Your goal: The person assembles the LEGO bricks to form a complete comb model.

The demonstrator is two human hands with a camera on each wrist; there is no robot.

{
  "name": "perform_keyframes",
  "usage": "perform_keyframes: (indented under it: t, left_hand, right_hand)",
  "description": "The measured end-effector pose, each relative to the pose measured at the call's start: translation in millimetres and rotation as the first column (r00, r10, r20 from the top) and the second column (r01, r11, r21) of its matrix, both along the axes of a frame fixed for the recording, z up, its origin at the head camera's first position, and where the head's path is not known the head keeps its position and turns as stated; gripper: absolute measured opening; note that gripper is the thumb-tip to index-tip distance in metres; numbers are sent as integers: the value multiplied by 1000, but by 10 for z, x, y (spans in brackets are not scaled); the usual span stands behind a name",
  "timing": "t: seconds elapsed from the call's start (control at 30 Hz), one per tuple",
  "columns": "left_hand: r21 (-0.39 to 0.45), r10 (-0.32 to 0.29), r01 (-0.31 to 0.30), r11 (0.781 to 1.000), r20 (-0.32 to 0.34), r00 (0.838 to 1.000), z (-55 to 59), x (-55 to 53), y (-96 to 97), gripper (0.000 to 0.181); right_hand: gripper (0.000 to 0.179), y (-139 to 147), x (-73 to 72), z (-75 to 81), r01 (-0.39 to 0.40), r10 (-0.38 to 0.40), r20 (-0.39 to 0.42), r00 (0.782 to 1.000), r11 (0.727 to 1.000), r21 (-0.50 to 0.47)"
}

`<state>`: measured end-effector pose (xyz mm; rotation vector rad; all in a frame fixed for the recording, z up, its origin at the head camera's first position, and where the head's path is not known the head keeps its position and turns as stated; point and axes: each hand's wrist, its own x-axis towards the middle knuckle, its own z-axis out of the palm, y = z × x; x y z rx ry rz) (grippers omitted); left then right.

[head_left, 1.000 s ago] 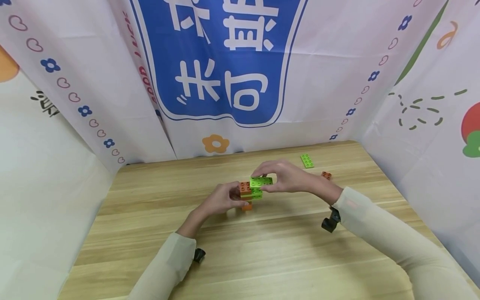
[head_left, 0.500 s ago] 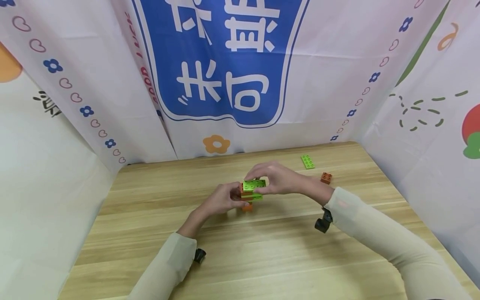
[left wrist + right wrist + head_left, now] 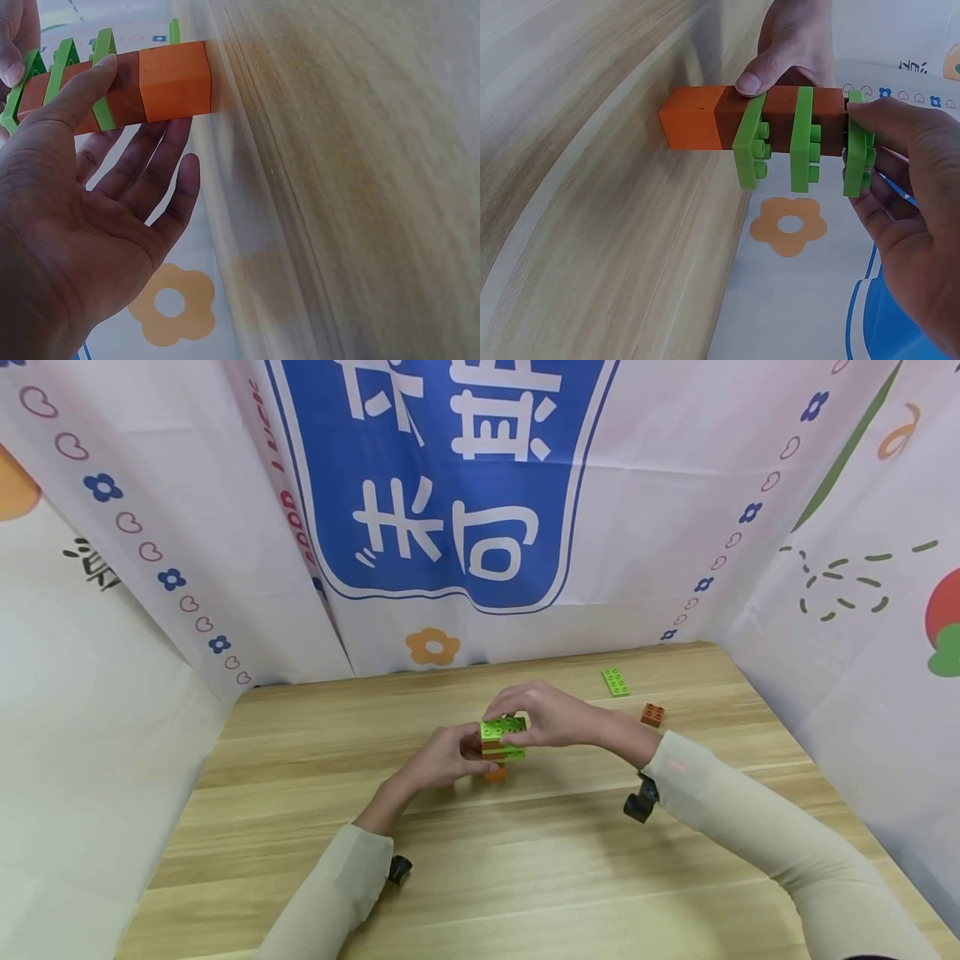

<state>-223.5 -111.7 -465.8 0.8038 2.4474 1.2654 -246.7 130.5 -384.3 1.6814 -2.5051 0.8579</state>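
A tower of toy building bricks stands on the table, with an orange brick (image 3: 690,118) at its foot. Above that, brown bricks (image 3: 826,120) alternate with flat green plates (image 3: 802,146) that jut out to one side. My left hand (image 3: 442,758) grips the tower low down, thumb on the near face and fingers behind. At the top, my right hand (image 3: 555,717) pinches an eight-stud green plate (image 3: 495,727) between thumb and fingers. That plate lies right at the uppermost brown brick, studs up.
Farther back on the wooden table (image 3: 337,852) lie a loose green plate (image 3: 615,682) and a small brown brick (image 3: 652,715), beyond my right wrist. A printed white cloth (image 3: 637,527) hangs behind the table and along both sides.
My right hand has moved left with the green plate, from the tower's right side to over its top, and lowered it onto the upper brick. My left hand has stayed in place.
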Motion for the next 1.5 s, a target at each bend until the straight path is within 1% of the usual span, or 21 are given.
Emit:
perform_keyframes:
  t: [0.13, 0.47, 0.6, 0.83, 0.93, 1.03, 1.17, 1.37, 1.5]
  left_hand:
    - [-10, -2, 2, 1000, 0, 1000, -8, 0, 9, 27]
    - [-21, 9, -9, 1000, 10, 1000, -4, 15, 29, 28]
    - [-14, 2, -1, 1000, 11, 1000, -4, 5, 28, 29]
    - [8, -13, 13, 1000, 15, 1000, 37, -2, 30, 38]
    - [6, -9, 9, 1000, 15, 1000, 57, -2, 26, 36]
    - [-8, -1, 1, 1000, 4, 1000, 71, -2, 23, 33]
    - [-26, -6, 5, 1000, -15, 1000, 82, -3, 20, 29]
    - [2, 0, 0, 1000, -20, 1000, 85, 1, 11, 34]
    - [12, 11, -10, 1000, -15, 1000, 81, 13, 19, 35]
  right_hand:
    - [28, 3, 7, -14, 4, -4, 5, 1000, 1000, -3]
    - [22, 0, 29, -43, 22, -22, 22, 1000, 999, -29]
    - [22, -9, 45, -19, 35, -34, 48, 998, 999, -24]
    - [24, -17, 51, 50, 68, -66, 109, 992, 998, -10]
    - [25, -29, 50, 71, 80, -80, 116, 990, 997, 4]
    - [26, -43, 55, 88, 94, -96, 120, 988, 995, 17]
    - [26, -48, 60, 88, 105, -107, 136, 985, 994, 19]
    - [26, -60, 56, 68, 108, -108, 132, 985, 994, 7]
    - [26, -61, 55, 54, 103, -104, 150, 983, 995, 16]
